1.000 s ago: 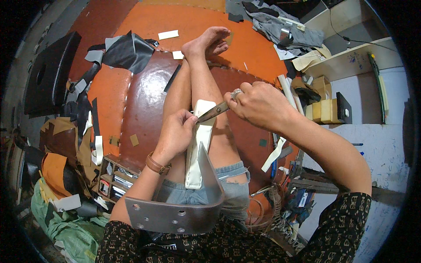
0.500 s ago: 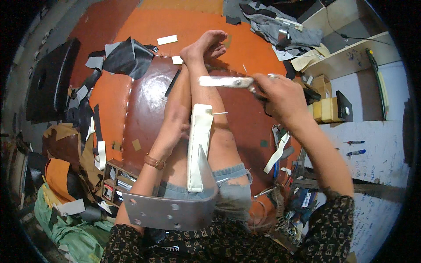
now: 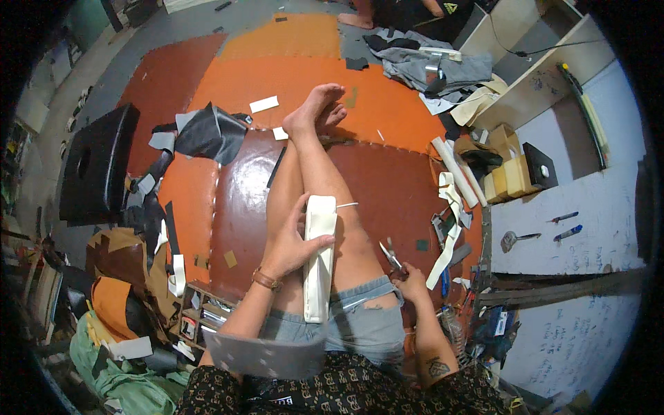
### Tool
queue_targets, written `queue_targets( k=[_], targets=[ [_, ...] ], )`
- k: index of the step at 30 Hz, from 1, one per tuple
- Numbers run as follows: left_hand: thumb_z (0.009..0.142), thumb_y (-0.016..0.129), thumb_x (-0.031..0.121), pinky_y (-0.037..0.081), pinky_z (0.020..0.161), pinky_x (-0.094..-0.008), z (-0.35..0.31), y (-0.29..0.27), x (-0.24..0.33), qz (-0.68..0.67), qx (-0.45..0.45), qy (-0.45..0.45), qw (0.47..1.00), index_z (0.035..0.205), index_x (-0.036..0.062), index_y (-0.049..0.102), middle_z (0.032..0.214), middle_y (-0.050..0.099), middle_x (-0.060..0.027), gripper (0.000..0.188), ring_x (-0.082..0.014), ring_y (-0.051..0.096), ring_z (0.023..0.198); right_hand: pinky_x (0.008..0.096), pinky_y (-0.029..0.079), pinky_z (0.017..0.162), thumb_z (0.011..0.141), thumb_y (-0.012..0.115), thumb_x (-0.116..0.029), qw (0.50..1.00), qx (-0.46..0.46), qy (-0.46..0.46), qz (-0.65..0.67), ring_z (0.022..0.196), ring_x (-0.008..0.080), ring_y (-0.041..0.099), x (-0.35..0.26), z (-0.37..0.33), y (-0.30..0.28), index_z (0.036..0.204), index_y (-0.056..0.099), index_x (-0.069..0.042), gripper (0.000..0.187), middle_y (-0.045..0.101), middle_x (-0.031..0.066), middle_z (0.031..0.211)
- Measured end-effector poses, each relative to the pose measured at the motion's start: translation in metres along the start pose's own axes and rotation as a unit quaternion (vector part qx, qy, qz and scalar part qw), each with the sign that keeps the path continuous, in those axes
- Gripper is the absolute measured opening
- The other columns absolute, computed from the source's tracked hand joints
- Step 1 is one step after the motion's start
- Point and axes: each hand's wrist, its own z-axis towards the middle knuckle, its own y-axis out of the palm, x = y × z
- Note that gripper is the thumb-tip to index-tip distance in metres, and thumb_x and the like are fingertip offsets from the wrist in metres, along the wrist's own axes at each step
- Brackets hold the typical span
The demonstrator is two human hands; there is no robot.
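Observation:
A long, narrow white padded piece [image 3: 319,277], stitched along one edge, rests over my crossed legs. It looks joined to a wide bent grey metal plate with holes [image 3: 266,356] at its near end. My left hand [image 3: 294,250] is closed around the pad's middle, thumb across the top and fingers at its left side. From the pad's far right edge a thin white cord [image 3: 348,205] sticks out. Beside my right thigh, my right hand [image 3: 412,283] is closed on a silver two-jawed hand tool [image 3: 391,256]; whether it is pliers or scissors I cannot tell.
White strips [image 3: 448,235] and rolled material lie to the right, near a low white table [image 3: 532,242] with pens. Left are a black padded panel [image 3: 97,166], leather scraps [image 3: 211,135] and a small compartment box [image 3: 200,315]. Another person's foot [image 3: 355,20] shows at the far edge.
My right hand has come down from above the far end of the pad to beside my thigh, tool still held. My left hand has moved onto the pad and grips it.

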Motion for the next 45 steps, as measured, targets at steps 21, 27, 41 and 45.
queue_targets(
  k=[21,27,41,45],
  targets=[
    [0.074,0.093,0.020,0.044,0.120,-0.0472,0.002,0.067,0.061,0.109,-0.154,0.216,0.958,0.159,0.0058,0.041,0.155,0.054,-0.0204,0.101,-0.0382,0.053,0.144,0.0477,0.053,0.109,0.079,0.089,-0.008,0.878,0.150,-0.435,0.131,0.136,0.0407,0.061,-0.202,-0.048,-0.116,0.114,0.080,-0.005,0.036,0.067,0.0177,0.142],
    [0.076,0.092,0.019,0.042,0.123,-0.0457,0.003,0.059,0.055,0.117,-0.141,0.179,0.967,0.161,0.0054,0.041,0.162,0.050,-0.0178,0.100,-0.0357,0.050,0.148,0.0488,0.051,0.112,0.078,0.089,-0.007,0.886,0.082,-0.440,0.117,0.136,0.0415,0.061,-0.214,-0.033,-0.118,0.101,0.080,-0.005,0.024,0.068,0.0177,0.141],
    [0.082,0.089,0.020,0.047,0.118,-0.0452,0.002,0.054,0.059,0.099,-0.113,0.159,0.976,0.157,0.0069,0.050,0.155,0.057,-0.0197,0.085,-0.0370,0.056,0.143,0.0459,0.057,0.103,0.078,0.085,-0.002,0.889,0.116,-0.435,0.085,0.122,0.0395,0.071,-0.226,-0.033,-0.115,0.096,0.079,-0.005,0.019,0.075,0.0159,0.127],
    [0.084,0.088,0.019,0.049,0.117,-0.0450,0.000,0.055,0.063,0.093,-0.120,0.154,0.976,0.157,0.0073,0.050,0.155,0.058,-0.0199,0.082,-0.0370,0.057,0.142,0.0453,0.058,0.102,0.079,0.082,0.001,0.896,0.127,-0.414,0.095,0.121,0.0381,0.072,-0.227,-0.038,-0.114,0.096,0.079,-0.004,0.018,0.076,0.0167,0.125]
  ],
)
